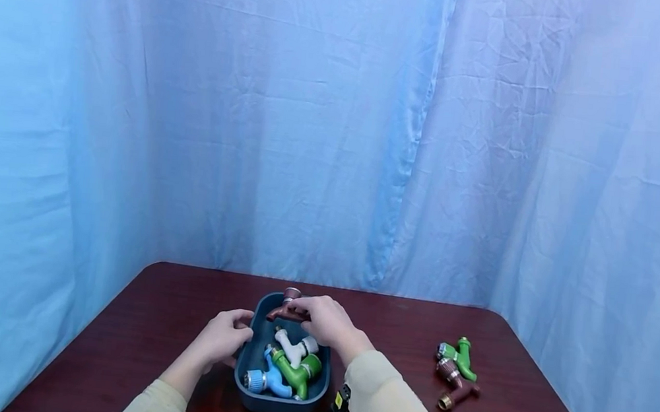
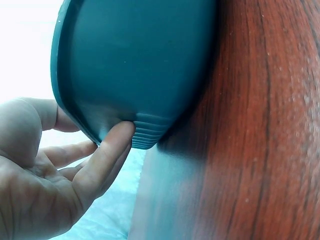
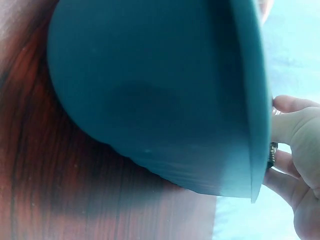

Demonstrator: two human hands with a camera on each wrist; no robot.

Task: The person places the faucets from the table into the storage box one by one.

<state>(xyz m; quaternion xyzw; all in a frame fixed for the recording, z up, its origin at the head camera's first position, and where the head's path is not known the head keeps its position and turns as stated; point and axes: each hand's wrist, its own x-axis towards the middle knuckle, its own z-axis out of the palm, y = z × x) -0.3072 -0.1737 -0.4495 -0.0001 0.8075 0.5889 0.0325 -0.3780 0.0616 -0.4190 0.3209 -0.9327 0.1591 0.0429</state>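
A dark blue-grey oblong bin (image 1: 281, 407) stands on the table. My left hand (image 1: 223, 338) grips the bin's left side; in the left wrist view a fingertip (image 2: 125, 129) lies on the ridged outer wall and the thumb passes behind the rim. Above the far end of the bin, my right hand (image 1: 327, 322) holds a brown tap (image 1: 280, 313) by one end. Inside the bin lie a white tap (image 1: 292, 348), a green tap (image 1: 297, 375) and a blue tap (image 1: 271, 378), partly overlapping. The right wrist view shows the bin wall (image 3: 150, 100) hiding most of the held tap.
On the right of the dark red wooden table (image 1: 394, 345) lie another green tap (image 1: 461, 358) and another brown tap (image 1: 459, 384), close together. Light blue curtains (image 1: 313, 131) hang around the back and sides.
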